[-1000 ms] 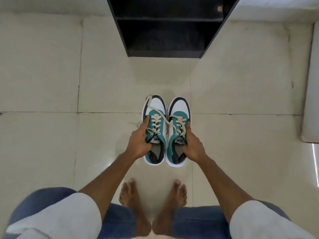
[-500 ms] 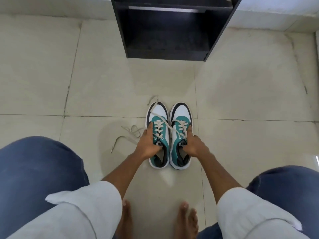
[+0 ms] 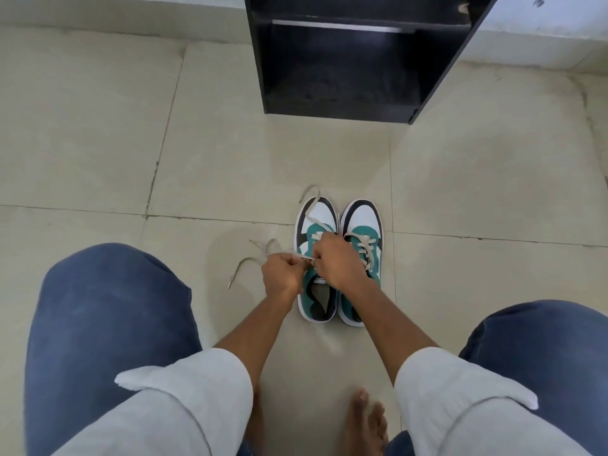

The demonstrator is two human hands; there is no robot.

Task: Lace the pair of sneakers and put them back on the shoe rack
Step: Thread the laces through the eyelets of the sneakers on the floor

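Two teal, white and black sneakers stand side by side on the tiled floor, toes pointing away from me. The left sneaker (image 3: 315, 225) has a loose cream lace (image 3: 245, 261) that trails across the floor to its left, and another end curls past its toe. My left hand (image 3: 283, 274) pinches that lace just left of the shoe. My right hand (image 3: 339, 261) is closed over the left sneaker's lacing and hides the eyelets. The right sneaker (image 3: 363, 225) is laced, with nothing touching it.
A black open shoe rack (image 3: 348, 57) stands against the wall straight ahead, its lower shelf at floor level. My knees in blue jeans rise at both sides, and my bare feet (image 3: 368, 419) rest on the floor close below the shoes.
I have crouched lower. Both hands have let go of the sides of the sneakers and moved onto the left sneaker's lace, the left hand drawing it out to the left.
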